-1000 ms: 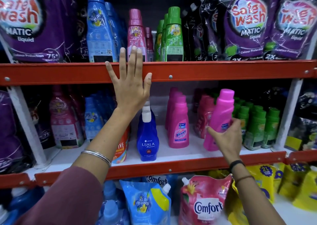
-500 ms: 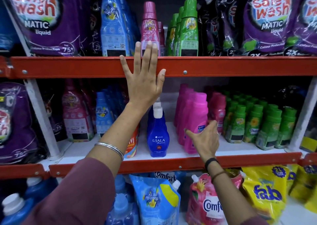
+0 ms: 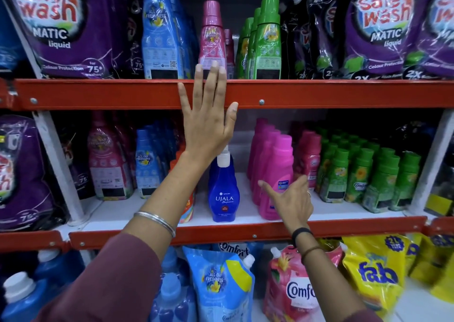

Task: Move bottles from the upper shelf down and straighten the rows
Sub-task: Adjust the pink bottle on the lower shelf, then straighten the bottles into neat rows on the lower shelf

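Observation:
On the upper shelf stand a blue bottle, a pink bottle and green bottles in short rows. My left hand lies flat and open against that shelf's red front edge, fingertips just reaching the pink bottle's base. On the middle shelf a row of pink bottles runs front to back. My right hand is open in front of the foremost one, fingers spread at its lower part, gripping nothing.
A blue Ujala bottle stands left of the pink row, with small green bottles to the right. Blue bottles sit further left. Purple pouches flank the upper shelf. Comfort pouches and a yellow pouch fill the bottom shelf.
My right hand carried a pink bottle leftwards, stood it at the front of the pink row and let go. My left hand stayed on the upper shelf edge.

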The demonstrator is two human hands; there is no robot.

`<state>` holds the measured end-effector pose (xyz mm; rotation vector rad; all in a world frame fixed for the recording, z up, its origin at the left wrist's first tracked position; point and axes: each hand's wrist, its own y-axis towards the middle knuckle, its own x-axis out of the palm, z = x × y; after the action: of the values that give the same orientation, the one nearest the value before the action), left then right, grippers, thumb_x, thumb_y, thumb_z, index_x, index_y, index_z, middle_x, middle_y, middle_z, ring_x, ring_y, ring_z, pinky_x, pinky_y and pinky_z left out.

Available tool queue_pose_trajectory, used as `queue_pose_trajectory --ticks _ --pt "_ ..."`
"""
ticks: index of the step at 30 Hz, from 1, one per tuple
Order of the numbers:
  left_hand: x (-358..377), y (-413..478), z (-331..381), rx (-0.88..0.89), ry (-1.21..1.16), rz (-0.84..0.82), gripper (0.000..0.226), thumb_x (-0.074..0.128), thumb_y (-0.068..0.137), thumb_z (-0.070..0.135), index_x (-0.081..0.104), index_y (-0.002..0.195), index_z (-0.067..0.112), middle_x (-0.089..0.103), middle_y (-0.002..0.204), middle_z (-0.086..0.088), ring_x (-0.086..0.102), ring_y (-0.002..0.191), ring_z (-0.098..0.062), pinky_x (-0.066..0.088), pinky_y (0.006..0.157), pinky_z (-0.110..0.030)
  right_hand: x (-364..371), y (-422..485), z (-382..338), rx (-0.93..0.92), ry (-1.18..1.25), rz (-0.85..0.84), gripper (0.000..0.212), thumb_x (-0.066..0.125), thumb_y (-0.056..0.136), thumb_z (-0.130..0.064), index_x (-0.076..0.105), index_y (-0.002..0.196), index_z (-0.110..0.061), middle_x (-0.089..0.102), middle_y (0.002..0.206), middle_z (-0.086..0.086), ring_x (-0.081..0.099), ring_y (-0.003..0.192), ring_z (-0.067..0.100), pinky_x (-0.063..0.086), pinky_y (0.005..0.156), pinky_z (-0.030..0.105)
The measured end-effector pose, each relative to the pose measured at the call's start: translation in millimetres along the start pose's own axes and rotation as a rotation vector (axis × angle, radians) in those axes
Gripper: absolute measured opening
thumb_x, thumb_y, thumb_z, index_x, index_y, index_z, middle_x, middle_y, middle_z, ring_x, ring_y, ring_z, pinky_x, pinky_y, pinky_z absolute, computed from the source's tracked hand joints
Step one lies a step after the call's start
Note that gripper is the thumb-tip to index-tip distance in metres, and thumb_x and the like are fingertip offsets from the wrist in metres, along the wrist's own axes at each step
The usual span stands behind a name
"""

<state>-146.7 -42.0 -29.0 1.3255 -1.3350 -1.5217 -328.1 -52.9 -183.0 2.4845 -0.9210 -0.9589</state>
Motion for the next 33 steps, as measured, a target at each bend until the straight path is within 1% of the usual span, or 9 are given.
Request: queue_pose_trajectory --ticks 2,6,11,13,15,19,24,29,33 --pt "-2 -14 15 0.033 -0.159 -0.022 0.059 0.037 0.098 0.032 0.022 0.150 0.007 0.024 0.159 -0.012 0.013 0.148 -0.029 0.001 0.120 -0.049 -8 0 7 -0.005 0.125 -0.018 0.095 0.059 0.063 -0.078 0.039 0.116 -0.002 0.056 0.118 0.020 0.058 0.106 0.038 0.051 0.082 0.048" --pt "1 -53 50 0.025 -0.461 -0.087 0.057 0.038 0.098 0.026 0.024 0.147 0.001 0.022 0.157 -0.016 0.013 0.148 -0.028 0.011 0.122 -0.046 -24 1 24 0.016 0.570 -0.115 0.067 0.050 0.080 -0.065 0.045 0.120 -0.012 0.054 0.124 0.010 0.053 0.115 0.026 0.044 0.099 0.042" --pt "24 -109 87 -0.119 -0.650 -0.217 0.057 0.038 0.098 0.026 0.022 0.149 0.006 0.015 0.158 -0.003 0.011 0.149 -0.022 0.020 0.120 -0.052 -35 1 37 0.059 0.735 -0.273 0.057 0.034 0.080 -0.066 0.047 0.116 -0.024 0.056 0.113 -0.007 0.053 0.110 0.011 0.038 0.081 0.013" --pt "35 -131 96 -0.189 -0.688 -0.291 0.057 0.036 0.099 0.030 0.018 0.151 0.014 0.012 0.160 0.002 0.008 0.149 -0.013 0.016 0.122 -0.042 -32 2 45 0.047 0.734 -0.364 0.061 0.031 0.082 -0.066 0.045 0.127 -0.028 0.052 0.129 -0.009 0.049 0.121 0.006 0.041 0.096 0.021" --pt "44 -148 105 -0.288 -0.746 -0.368 0.055 0.031 0.100 0.038 0.019 0.151 0.021 0.012 0.162 0.006 0.008 0.147 -0.002 0.011 0.119 -0.020 -30 4 51 0.052 0.726 -0.419 0.067 0.030 0.089 -0.062 0.038 0.141 -0.020 0.039 0.149 -0.002 0.037 0.137 0.012 0.031 0.115 0.039" --pt "53 -172 117 -0.587 -0.831 -0.496 0.052 0.021 0.097 0.051 0.025 0.146 0.035 0.020 0.160 0.007 0.002 0.134 0.023 0.000 0.102 0.005 -24 10 58 0.108 0.776 -0.445 0.033 0.031 0.100 -0.040 0.053 0.121 -0.026 0.052 0.134 0.003 0.045 0.132 0.021 0.034 0.113 0.046" --pt "57 -178 121 -0.719 -0.899 -0.493 0.073 0.006 0.089 0.069 0.029 0.148 0.031 0.029 0.156 0.007 0.021 0.143 -0.003 0.012 0.109 -0.010 -19 11 57 0.113 0.814 -0.484 0.029 0.034 0.091 -0.048 0.061 0.095 -0.041 0.062 0.121 0.004 0.060 0.110 0.016 0.049 0.093 0.034" --pt "53 -171 120 -0.843 -0.958 -0.560 0.070 0.008 0.087 0.064 0.039 0.143 0.035 0.041 0.149 0.006 0.033 0.128 0.001 0.021 0.097 -0.003 -14 7 64 0.027 0.743 -0.463 0.055 0.034 0.084 -0.040 0.050 0.133 -0.019 0.052 0.141 0.008 0.050 0.128 0.023 0.040 0.109 0.047" --pt "51 -169 117 -0.884 -0.950 -0.553 0.071 0.007 0.085 0.064 0.040 0.142 0.037 0.043 0.149 0.003 0.042 0.132 -0.012 0.029 0.104 -0.022 -12 7 68 -0.008 0.729 -0.461 0.055 0.034 0.086 -0.036 0.049 0.135 -0.015 0.051 0.140 0.005 0.050 0.128 0.022 0.042 0.108 0.047"
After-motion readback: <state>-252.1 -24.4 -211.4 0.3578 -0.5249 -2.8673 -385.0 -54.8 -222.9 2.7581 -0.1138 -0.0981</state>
